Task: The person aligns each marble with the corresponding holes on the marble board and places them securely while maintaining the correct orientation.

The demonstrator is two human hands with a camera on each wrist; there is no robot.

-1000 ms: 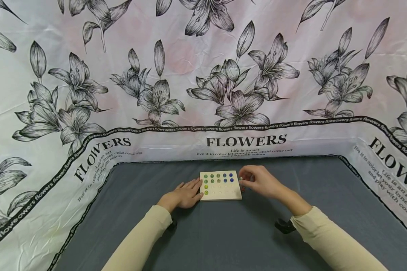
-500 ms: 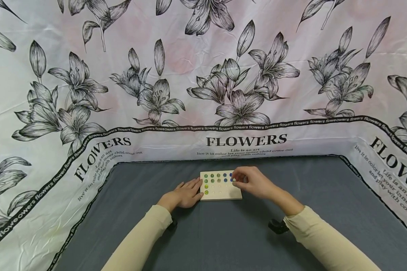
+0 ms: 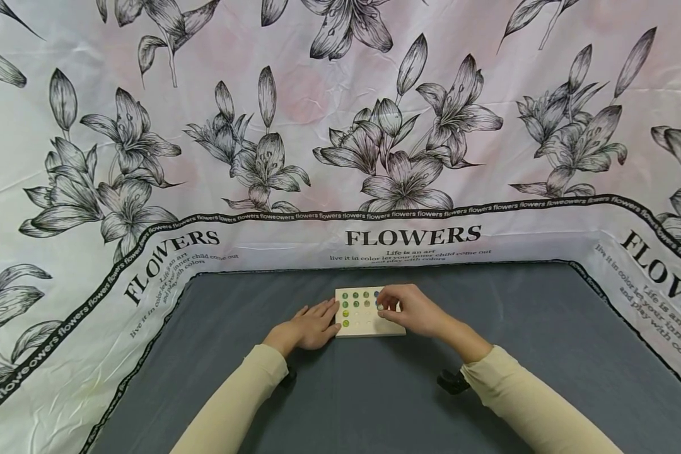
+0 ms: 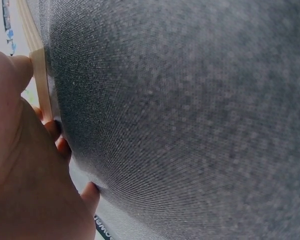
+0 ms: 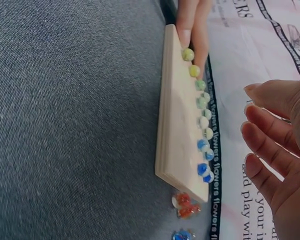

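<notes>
A pale wooden board [image 3: 363,329] with shallow round hollows lies on the grey cloth. Two rows of glass marbles, green through blue, fill its far side, and two yellow-green marbles [image 3: 345,318] sit at its left end. My left hand [image 3: 311,326] lies flat with extended fingers, its fingertips and thumb against the board's left edge. Over the right part of the board, my right hand [image 3: 419,310] pinches a small pale marble [image 3: 380,308] between thumb and index finger. That hand hides several blue marbles in the head view; these blue marbles [image 5: 203,169] show in the right wrist view.
Red marbles [image 5: 186,204] and blue marbles [image 5: 182,235] lie in clusters on the cloth beyond the board's right end. A white flower-printed cloth [image 3: 295,170] rises behind the grey surface [image 3: 363,391]. A black wrist device [image 3: 453,381] hangs under the right cuff.
My right hand has moved left from beside the board's right edge to over the board, carrying the pinched marble. The left hand has stayed in place.
</notes>
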